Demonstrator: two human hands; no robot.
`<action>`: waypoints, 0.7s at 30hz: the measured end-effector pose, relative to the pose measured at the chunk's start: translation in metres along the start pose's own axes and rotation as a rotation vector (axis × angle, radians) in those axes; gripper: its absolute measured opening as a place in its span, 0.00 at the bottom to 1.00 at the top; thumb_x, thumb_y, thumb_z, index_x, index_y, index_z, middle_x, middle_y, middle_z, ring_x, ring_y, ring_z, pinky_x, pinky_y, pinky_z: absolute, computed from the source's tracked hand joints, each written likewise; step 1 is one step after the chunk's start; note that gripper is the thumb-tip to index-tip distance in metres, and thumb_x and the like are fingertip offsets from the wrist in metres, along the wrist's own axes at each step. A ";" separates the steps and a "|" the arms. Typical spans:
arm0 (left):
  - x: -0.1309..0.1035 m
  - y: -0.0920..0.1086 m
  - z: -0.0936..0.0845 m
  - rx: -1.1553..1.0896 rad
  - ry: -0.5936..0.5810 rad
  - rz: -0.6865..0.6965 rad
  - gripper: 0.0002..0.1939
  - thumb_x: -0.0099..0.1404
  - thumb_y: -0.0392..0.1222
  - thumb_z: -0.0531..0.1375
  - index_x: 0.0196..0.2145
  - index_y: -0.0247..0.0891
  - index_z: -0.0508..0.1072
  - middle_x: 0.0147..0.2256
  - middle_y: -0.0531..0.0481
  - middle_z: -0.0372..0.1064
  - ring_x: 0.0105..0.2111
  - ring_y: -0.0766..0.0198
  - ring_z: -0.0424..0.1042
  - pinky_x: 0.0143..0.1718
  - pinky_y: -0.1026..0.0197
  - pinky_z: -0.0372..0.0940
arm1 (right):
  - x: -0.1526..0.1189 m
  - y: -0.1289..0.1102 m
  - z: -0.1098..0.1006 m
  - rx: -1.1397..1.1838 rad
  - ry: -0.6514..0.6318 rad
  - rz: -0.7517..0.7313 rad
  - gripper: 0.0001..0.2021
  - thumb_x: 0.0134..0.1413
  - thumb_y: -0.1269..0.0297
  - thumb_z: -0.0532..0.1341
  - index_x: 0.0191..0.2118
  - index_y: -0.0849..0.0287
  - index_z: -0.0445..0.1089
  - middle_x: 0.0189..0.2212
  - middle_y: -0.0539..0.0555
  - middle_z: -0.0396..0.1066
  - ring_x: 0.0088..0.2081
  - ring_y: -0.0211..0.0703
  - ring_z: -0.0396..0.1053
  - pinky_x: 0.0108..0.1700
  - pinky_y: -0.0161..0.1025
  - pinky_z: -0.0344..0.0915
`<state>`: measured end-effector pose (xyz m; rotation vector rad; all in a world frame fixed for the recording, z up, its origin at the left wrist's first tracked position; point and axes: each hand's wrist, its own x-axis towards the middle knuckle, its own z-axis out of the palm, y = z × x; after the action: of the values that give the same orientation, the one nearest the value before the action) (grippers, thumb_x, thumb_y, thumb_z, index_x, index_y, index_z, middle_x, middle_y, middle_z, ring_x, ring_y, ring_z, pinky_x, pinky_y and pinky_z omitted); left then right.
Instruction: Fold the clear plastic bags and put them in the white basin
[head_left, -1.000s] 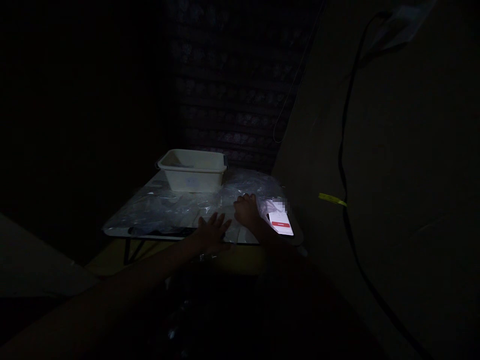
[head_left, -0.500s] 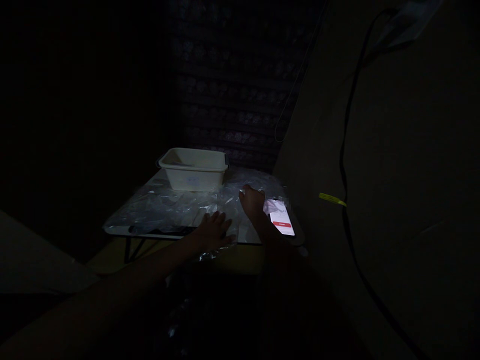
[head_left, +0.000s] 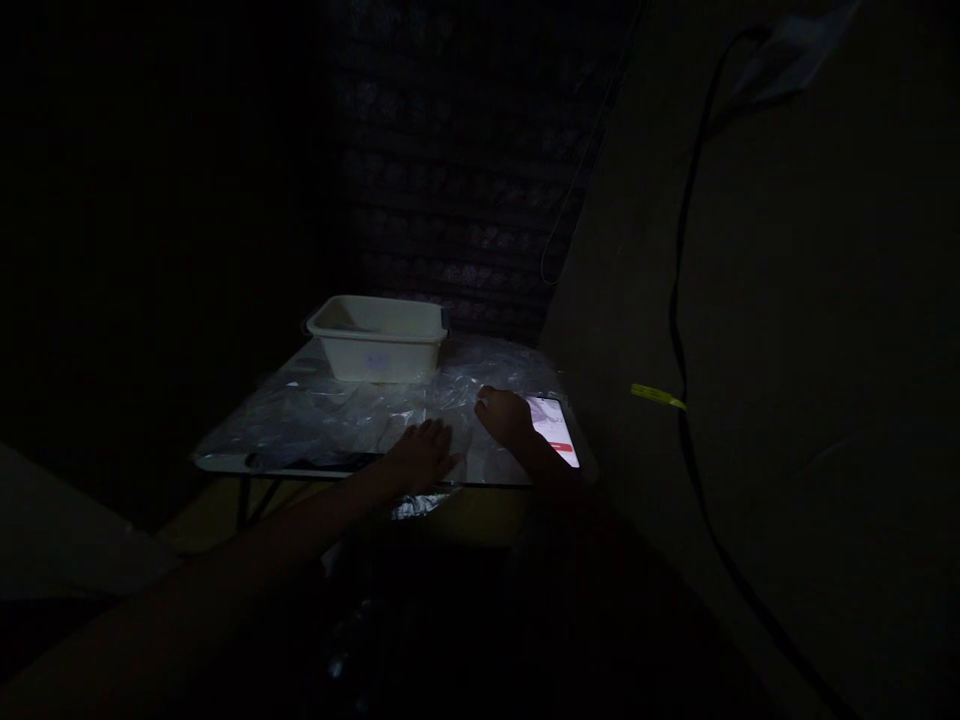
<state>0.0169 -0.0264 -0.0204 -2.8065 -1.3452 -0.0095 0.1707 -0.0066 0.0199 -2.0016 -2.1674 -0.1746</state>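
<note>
Fingers of the left hand [head_left: 421, 458] lie extended on clear plastic [head_left: 322, 425] covering the table [head_left: 225, 464], near edge. The right hand's [head_left: 506, 418] curl left of the lit phone [head_left: 556, 425]; whether they grip plastic, I cannot tell.

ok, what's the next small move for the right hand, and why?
Probably a light pull on the crumpled clear plastic film with the curled right hand, away from the left hand. The left lies over the film near the white table's front edge, so could anchor it; wrinkles show between the hands and the cream rectangular plastic tub. Too dark to confirm a grip.
</note>
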 end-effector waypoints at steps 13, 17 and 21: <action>0.000 0.005 -0.004 -0.027 -0.125 -0.037 0.40 0.50 0.62 0.38 0.52 0.27 0.44 0.53 0.34 0.37 0.52 0.48 0.38 0.46 0.48 0.40 | -0.005 0.014 0.009 0.288 -0.078 0.056 0.15 0.40 0.64 0.50 0.39 0.56 0.61 0.29 0.50 0.68 0.33 0.38 0.64 0.30 0.33 0.58; -0.001 0.006 -0.005 -0.016 -0.132 -0.032 0.44 0.47 0.65 0.39 0.52 0.27 0.44 0.54 0.34 0.34 0.52 0.47 0.36 0.46 0.46 0.40 | -0.003 0.017 0.011 0.304 -0.049 0.026 0.16 0.39 0.67 0.50 0.40 0.57 0.61 0.26 0.50 0.67 0.30 0.38 0.64 0.30 0.32 0.58; -0.001 0.007 -0.004 0.007 -0.138 -0.034 0.45 0.45 0.66 0.41 0.52 0.27 0.43 0.54 0.34 0.33 0.52 0.46 0.34 0.46 0.46 0.38 | -0.003 0.025 0.015 0.301 -0.007 -0.007 0.18 0.38 0.68 0.50 0.40 0.58 0.60 0.25 0.50 0.67 0.31 0.39 0.63 0.31 0.33 0.58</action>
<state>0.0213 -0.0317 -0.0170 -2.8248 -1.4161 0.1909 0.1951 -0.0041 0.0036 -1.8274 -2.0614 0.1506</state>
